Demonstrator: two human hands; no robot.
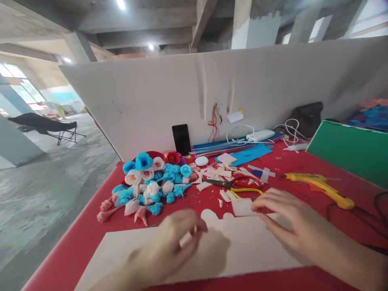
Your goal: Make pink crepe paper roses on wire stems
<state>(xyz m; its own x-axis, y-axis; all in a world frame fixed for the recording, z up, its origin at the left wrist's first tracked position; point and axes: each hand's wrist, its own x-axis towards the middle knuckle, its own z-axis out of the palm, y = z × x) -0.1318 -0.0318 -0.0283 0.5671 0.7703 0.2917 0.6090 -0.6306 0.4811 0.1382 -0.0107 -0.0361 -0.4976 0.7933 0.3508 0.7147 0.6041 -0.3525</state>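
My left hand (178,238) hovers over a long pale sheet of paper (242,246), its fingers curled in and slightly blurred. Whether they pinch something small is hidden. The fingertips of my right hand (285,220) close on the right edge of a small white paper piece (241,207), just past the sheet's far edge. Rounded paper cut-outs (209,215) lie between the hands. Beyond them rest scissors (220,183) with red handles and a yellow-handled tool (247,190), among pale paper scraps (216,173).
Blue, white and pink paper flowers (151,188) are heaped at the left. A yellow glue gun (321,188) lies right, before a green board (348,153). A phone (181,139) leans on the white partition (151,97). A power strip (260,135) sits behind on the red tablecloth (72,246).
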